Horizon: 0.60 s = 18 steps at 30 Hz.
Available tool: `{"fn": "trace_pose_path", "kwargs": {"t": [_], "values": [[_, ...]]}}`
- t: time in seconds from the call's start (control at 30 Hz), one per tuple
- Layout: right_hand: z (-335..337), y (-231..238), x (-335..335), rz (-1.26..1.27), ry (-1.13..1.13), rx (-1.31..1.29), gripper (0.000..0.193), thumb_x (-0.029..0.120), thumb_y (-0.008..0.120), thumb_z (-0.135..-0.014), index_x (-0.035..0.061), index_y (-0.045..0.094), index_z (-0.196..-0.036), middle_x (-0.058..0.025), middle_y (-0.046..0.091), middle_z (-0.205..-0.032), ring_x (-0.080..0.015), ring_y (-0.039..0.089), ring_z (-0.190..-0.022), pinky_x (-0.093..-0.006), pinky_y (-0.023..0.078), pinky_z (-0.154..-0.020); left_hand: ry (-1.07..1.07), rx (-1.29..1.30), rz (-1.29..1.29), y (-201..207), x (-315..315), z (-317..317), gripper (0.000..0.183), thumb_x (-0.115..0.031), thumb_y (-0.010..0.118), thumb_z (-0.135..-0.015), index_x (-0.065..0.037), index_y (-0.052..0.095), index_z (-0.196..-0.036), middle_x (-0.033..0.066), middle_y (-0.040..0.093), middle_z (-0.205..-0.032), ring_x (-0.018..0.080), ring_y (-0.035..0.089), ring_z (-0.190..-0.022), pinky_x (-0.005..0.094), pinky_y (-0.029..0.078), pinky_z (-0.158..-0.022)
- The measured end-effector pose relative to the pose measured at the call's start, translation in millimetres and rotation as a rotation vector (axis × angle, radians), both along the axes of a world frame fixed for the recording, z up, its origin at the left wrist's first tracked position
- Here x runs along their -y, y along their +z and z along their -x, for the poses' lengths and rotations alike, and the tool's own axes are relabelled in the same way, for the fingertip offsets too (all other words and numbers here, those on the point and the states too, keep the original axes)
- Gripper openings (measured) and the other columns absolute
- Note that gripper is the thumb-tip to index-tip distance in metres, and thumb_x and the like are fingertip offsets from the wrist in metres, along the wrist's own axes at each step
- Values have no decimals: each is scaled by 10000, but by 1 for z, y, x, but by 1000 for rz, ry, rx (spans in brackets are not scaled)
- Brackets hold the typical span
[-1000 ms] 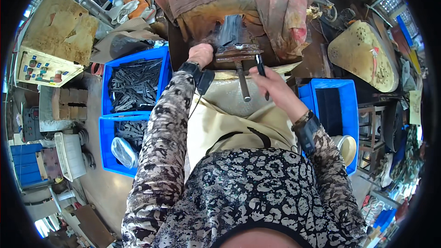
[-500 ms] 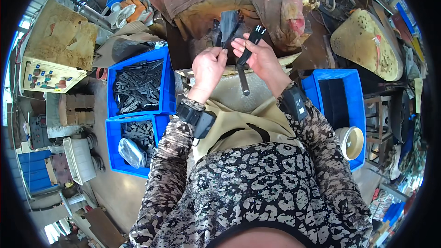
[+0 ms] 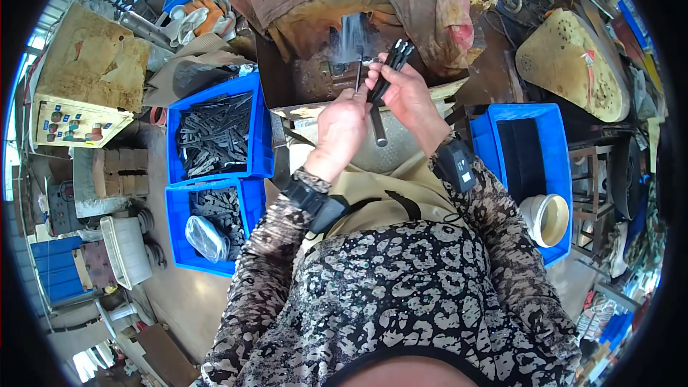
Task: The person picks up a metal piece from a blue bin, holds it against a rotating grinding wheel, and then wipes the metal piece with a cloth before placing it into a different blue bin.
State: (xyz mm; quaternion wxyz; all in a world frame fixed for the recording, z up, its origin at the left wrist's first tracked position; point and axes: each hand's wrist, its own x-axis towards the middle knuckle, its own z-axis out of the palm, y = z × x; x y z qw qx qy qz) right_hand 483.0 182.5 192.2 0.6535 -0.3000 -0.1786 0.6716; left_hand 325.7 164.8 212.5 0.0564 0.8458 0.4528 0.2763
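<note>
- One thin dark strip (image 3: 360,68): pinched in closed fingertips of left hand (image 3: 342,129), projecting forward, long axis running away from the body.
- Several black strips (image 3: 393,72): bundled in curled fingers of right hand (image 3: 413,104), just right of the thin dark strip, slanting forward and rightward.
- Both hands: close together, flanking metal bar (image 3: 379,129), left back-up.

No text was legible. Small blue labels (image 3: 56,99) stood beside knobs (image 3: 95,131) on cream control box (image 3: 97,75) at left; lettering too small to read. Small white label (image 3: 465,178) lay on black device (image 3: 451,160) at right wrist (image 3: 439,140); any print likewise unresolved.
</note>
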Motion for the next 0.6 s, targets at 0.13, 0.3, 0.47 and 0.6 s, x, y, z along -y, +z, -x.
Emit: {"fn": "trace_pose_path", "kwargs": {"t": [0.13,0.3,0.47,0.6], "values": [[-21,1,-8,10,78,-42,261,39,536,-927,3,497,-1183,-94,597,-964,-210,586,-869,-374,507,-812,-149,530,291,0,-22,29,408,-10,551,-828,-81,572,-1230,153,658,-882,268,643,-697,347,526,-600],[-48,-6,-30,37,112,382,253,111,515,-948,20,513,-1184,-72,588,-874,-199,593,-818,-380,500,-757,120,542,651,-13,-74,63,385,35,518,-822,-64,596,-1186,157,672,-915,251,652,-727,337,530,-651],[-66,-29,-40,-50,-281,1655,273,190,524,-934,33,520,-1157,-160,623,-938,-311,626,-829,-443,496,-733,66,318,474,-46,-123,70,351,15,522,-822,-90,629,-1140,175,673,-934,318,656,-806,389,527,-737],[-69,-41,-36,-44,-387,1934,286,205,531,-915,29,524,-1141,-210,615,-1006,-393,606,-876,-478,487,-744,51,20,341,-64,-143,57,360,13,525,-803,-117,646,-1116,186,664,-980,357,636,-901,420,510,-803]]}}
